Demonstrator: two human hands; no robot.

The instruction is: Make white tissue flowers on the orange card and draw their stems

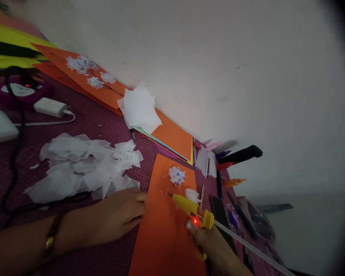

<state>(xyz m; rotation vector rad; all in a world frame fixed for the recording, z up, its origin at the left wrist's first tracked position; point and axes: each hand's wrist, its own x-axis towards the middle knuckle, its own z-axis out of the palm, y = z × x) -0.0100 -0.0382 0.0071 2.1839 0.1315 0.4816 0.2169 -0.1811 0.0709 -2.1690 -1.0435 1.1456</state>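
My right hand (208,241) is wrapped round a yellow hot glue gun (191,209) with a glowing red light and a long clear glue stick (253,249) running out of its back. Its nozzle points at small glue marks on an orange card (168,230). A white paper flower with blue-tinted edges (176,175) sits on the card above the nozzle. Beside the gun lies a plain white crumpled paper piece (192,195). My left hand (122,214) has its fingers curled together at the card's left edge; the fingertips are partly hidden.
Cut white tissue pieces (86,165) lie in a pile left of the card. Behind stand an orange card with flowers (103,86) and stacked coloured sheets (172,134) against the wall. A black cable (13,161) crosses the left side; pens and a phone (220,212) lie right.
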